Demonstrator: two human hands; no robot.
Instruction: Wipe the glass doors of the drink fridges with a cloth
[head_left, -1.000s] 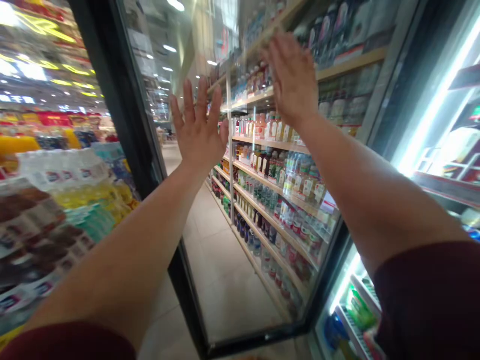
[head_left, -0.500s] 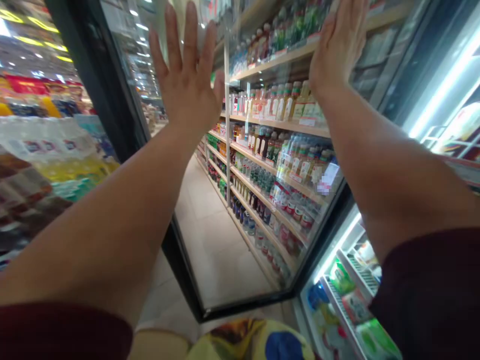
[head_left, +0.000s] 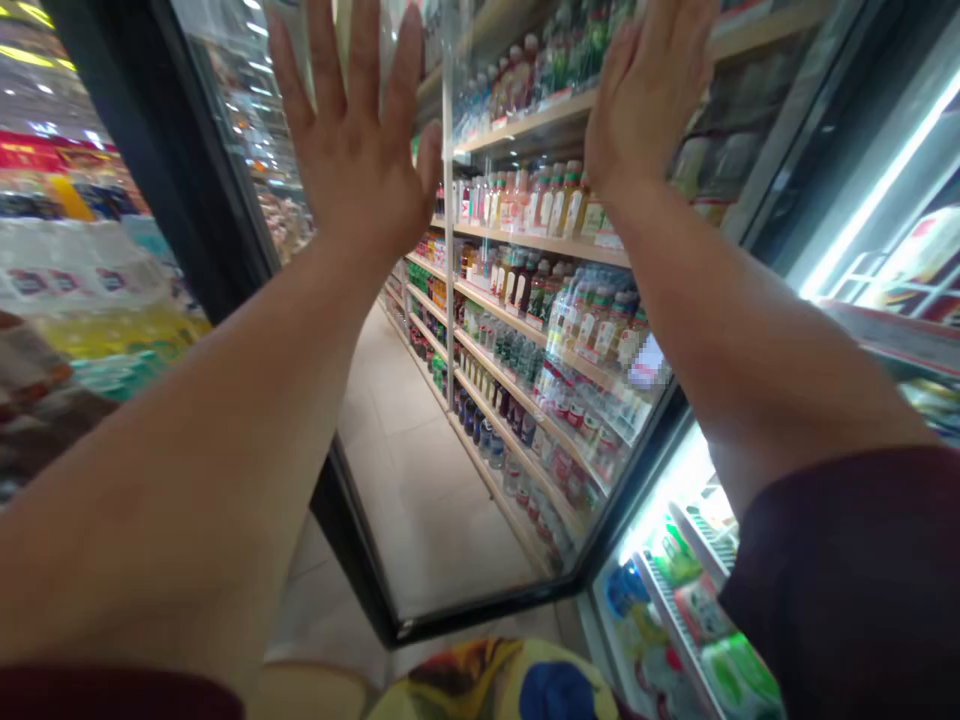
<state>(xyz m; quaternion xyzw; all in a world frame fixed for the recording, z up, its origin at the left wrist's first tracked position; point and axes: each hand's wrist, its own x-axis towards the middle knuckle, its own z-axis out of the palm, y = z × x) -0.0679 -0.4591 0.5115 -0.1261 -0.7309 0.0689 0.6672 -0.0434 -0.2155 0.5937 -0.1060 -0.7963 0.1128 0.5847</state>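
A glass fridge door (head_left: 480,560) with a black frame stands ajar in front of me. My left hand (head_left: 360,150) is raised at the upper left of the glass, palm away from me and fingers spread. To the right, my right hand (head_left: 649,95) is up too, seen from its side with the fingers stretched out; the fingertips run off the top edge. Neither hand holds anything. Both appear to be at the pane, but I cannot tell whether the palms touch it. A small pale label (head_left: 646,362) shows low on the right of the pane.
Through the glass, wooden shelves (head_left: 525,240) hold rows of bottled drinks beside a tiled floor (head_left: 405,430). At right is the lit fridge interior, with green packs (head_left: 741,672) on a wire shelf. Stacked drink bottles (head_left: 82,270) stand at left. Patterned yellow cloth (head_left: 487,685) shows below.
Both hands have shifted slightly left and up in view, still spread. The door and surroundings have shifted slightly left as well, as my view turns a little.
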